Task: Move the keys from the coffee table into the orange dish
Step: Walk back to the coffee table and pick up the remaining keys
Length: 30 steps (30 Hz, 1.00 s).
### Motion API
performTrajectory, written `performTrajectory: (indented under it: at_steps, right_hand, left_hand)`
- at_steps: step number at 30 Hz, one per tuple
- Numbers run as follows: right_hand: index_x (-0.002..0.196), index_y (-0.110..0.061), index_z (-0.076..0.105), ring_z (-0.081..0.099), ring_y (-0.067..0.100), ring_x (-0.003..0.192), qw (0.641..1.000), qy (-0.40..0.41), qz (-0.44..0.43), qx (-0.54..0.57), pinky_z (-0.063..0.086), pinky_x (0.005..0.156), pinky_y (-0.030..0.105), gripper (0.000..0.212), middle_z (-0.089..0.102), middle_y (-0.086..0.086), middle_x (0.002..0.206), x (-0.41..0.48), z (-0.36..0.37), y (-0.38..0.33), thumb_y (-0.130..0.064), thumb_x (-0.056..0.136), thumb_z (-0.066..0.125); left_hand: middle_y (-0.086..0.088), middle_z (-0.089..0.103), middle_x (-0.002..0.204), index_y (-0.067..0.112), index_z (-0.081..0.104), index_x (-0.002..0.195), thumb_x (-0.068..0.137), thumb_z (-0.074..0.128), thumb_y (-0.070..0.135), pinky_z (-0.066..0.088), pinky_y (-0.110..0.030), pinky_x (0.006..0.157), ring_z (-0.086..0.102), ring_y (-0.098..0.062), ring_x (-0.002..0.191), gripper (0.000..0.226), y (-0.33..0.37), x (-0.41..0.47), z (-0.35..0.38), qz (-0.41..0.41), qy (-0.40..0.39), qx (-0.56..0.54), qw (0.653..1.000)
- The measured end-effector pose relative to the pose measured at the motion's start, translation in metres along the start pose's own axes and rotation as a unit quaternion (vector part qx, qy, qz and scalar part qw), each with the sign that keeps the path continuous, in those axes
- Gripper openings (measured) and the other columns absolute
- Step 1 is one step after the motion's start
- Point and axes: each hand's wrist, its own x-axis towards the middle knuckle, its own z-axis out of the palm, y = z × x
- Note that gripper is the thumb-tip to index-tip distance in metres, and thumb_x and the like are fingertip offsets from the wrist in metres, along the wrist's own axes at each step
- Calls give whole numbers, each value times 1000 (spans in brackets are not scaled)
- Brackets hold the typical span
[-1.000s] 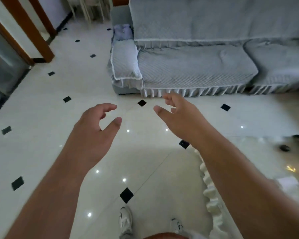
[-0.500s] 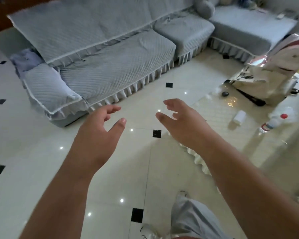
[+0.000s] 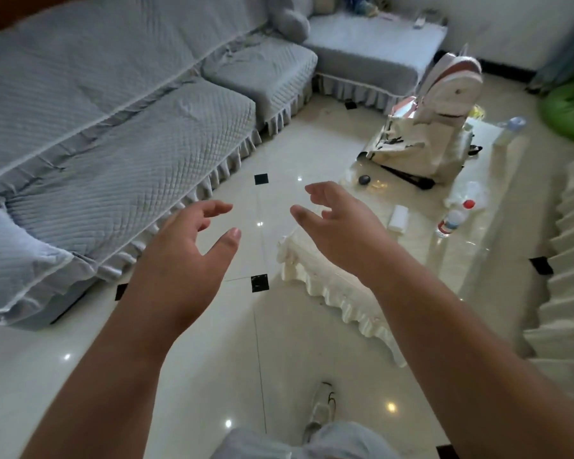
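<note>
This is a home living room. A long grey sofa (image 3: 120, 134) with quilted, frilled covers runs along the wall and turns a corner into a chaise section (image 3: 371, 51). In front of the sofa lies a glossy cream tiled floor (image 3: 212, 342) set with small black diamond insets. Across that floor from the sofa stands a low counter (image 3: 471, 246) with a lace-edged cloth, carrying a white bag (image 3: 421, 140), a plastic bottle (image 3: 453, 220) and other household clutter.
</note>
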Motion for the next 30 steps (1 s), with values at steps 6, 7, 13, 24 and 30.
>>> performTrajectory:
  at_steps: [6, 7, 13, 24, 30]
  right_hand:
    - [138, -35, 47, 55, 7, 108, 998, 40, 50, -2, 48, 94, 35, 54, 55, -14, 135, 19, -29, 16, -56, 89, 57]
    - [138, -35, 47, 55, 7, 110, 997, 51, 65, 0, 48, 94, 36, 54, 55, -14, 135, 26, -36, 19, -55, 89, 58]
    - [136, -30, 50, 57, 13, 114, 983, 139, 115, 22, 50, 94, 43, 53, 57, -9, 134, 47, -50, 23, -52, 89, 61]
    - [136, -29, 49, 58, 15, 113, 959, 228, 168, 27, 49, 95, 45, 52, 57, -7, 134, 84, -9, -11, -50, 89, 60]
    - [137, -30, 48, 59, 12, 107, 951, 232, 203, 33, 49, 94, 43, 52, 55, -9, 136, 90, 27, -12, -50, 90, 59]
  left_hand:
    - [18, 50, 120, 53, 52, 119, 88, 57, 51, 47, -45, 94, 50, -2, 108, 31, 16, 44, 21, 10, -57, -2, 998]
    - [18, 49, 121, 52, 52, 119, 88, 56, 50, 46, -42, 92, 49, -2, 107, 31, 17, 54, 24, 19, -66, 1, 998]
    - [19, 47, 123, 51, 50, 123, 90, 55, 49, 42, -33, 84, 46, 3, 102, 33, 12, 111, 33, 75, -130, 17, 989]
    - [20, 49, 125, 45, 53, 126, 90, 55, 48, 41, -30, 89, 49, -2, 114, 37, -6, 211, 17, 191, -221, 8, 956]
    - [21, 48, 126, 42, 52, 129, 91, 55, 47, 42, -30, 95, 47, -1, 120, 39, -18, 242, 28, 210, -280, 3, 937]
